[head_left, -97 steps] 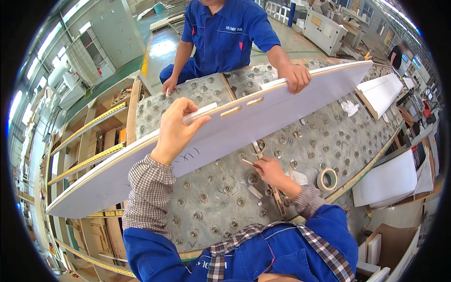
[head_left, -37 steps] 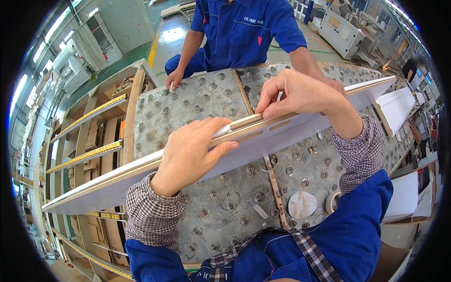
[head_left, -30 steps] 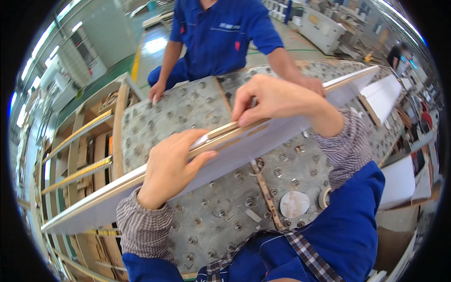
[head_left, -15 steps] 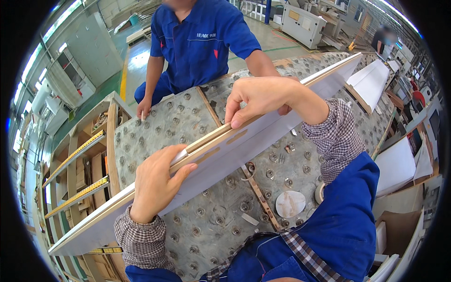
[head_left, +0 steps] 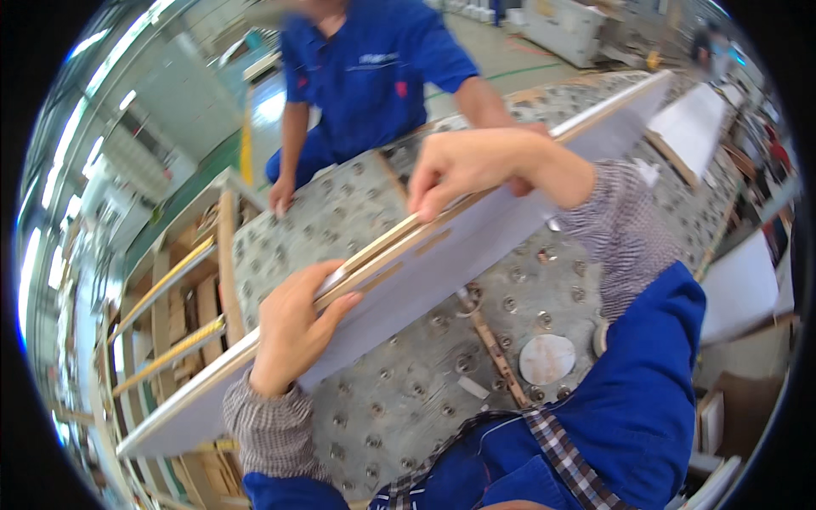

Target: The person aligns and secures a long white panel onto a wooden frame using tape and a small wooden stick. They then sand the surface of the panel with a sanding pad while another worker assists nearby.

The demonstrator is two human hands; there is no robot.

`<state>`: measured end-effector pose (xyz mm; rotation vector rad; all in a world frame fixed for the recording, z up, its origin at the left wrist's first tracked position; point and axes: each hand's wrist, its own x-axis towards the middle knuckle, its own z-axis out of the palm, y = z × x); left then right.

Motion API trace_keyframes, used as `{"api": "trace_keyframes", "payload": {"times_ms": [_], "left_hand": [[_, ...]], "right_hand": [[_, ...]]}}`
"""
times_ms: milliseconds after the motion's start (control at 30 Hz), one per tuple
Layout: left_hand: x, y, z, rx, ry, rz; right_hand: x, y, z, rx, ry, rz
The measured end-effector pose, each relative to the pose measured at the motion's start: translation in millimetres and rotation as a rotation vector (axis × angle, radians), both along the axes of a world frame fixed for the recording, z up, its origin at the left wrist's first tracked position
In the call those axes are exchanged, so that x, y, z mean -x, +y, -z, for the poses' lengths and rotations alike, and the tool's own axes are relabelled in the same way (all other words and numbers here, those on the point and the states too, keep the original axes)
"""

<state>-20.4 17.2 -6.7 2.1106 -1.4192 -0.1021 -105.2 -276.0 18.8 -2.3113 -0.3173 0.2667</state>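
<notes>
A long white panel (head_left: pixel 463 263) stands on edge, running from lower left to upper right, with pale wood and a groove along its top edge and two narrow slots near it. My left hand (head_left: pixel 297 327) grips this edge, thumb on the near face. Farther right, my right hand (head_left: pixel 476 166) is bent over the groove, thumb and fingertips pinched together at the wood. What lies between those fingertips is too small to make out. Just behind it, partly hidden, a co-worker's hand (head_left: pixel 520 187) is at the panel.
Under the panel lies a grey worktable (head_left: pixel 408 340) studded with several small rollers. A co-worker in blue (head_left: pixel 361 76) is across it, the other hand (head_left: pixel 282 195) on its far edge. A round pale disc (head_left: pixel 546 359) lies near me. At left stands a wooden rack (head_left: pixel 170 306); another white panel (head_left: pixel 688 132) lies at right.
The whole view has shifted, with everything slightly to the right and some blur. Both my hands keep their places on the panel; no grip has visibly changed.
</notes>
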Motion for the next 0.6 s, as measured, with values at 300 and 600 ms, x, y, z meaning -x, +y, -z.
{"api": "trace_keyframes", "payload": {"times_ms": [300, 600], "left_hand": [[-6, -2, 10, 0.070, -0.121, 0.072], [-4, -1, 7, 0.036, -0.073, 0.057]], "right_hand": [[10, 5, 2, -0.027, -0.005, 0.110], [16, 11, 7, 0.049, -0.168, 0.139]]}}
